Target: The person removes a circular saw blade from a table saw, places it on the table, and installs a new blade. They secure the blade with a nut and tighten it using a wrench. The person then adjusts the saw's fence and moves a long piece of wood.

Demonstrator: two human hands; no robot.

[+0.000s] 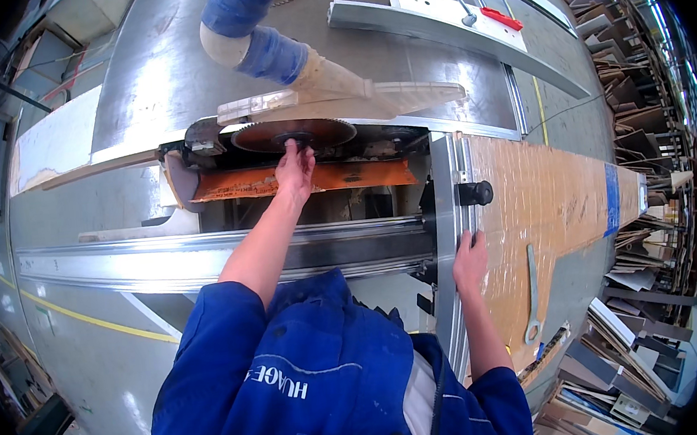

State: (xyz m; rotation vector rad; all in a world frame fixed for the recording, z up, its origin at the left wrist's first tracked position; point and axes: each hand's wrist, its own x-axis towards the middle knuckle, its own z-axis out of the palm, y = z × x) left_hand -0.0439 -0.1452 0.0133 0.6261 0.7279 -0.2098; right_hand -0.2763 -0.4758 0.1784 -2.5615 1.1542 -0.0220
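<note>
A round toothed saw blade (333, 131) sits in the open slot of a sliding table saw. My left hand (296, 169) reaches in to the blade's hub, its thumb and fingers closed at the centre; the small part they grip is hidden. Just below that hand lies an orange cover strip (370, 174) along the slot. My right hand (470, 263) is closed over the edge of the aluminium rail (457, 324) of the sliding table, near a black knob (476, 194). A wrench (531, 301) lies on the cardboard-covered board (521, 202) to the right.
Over the blade hangs a clear guard (420, 93) on a blue-taped hose (272, 54). A metal fence (450, 47) with a red handle piece (502, 18) lies on the steel table (161, 60). A long sliding beam (120, 264) crosses before me. Stacked panels (640, 134) stand at right.
</note>
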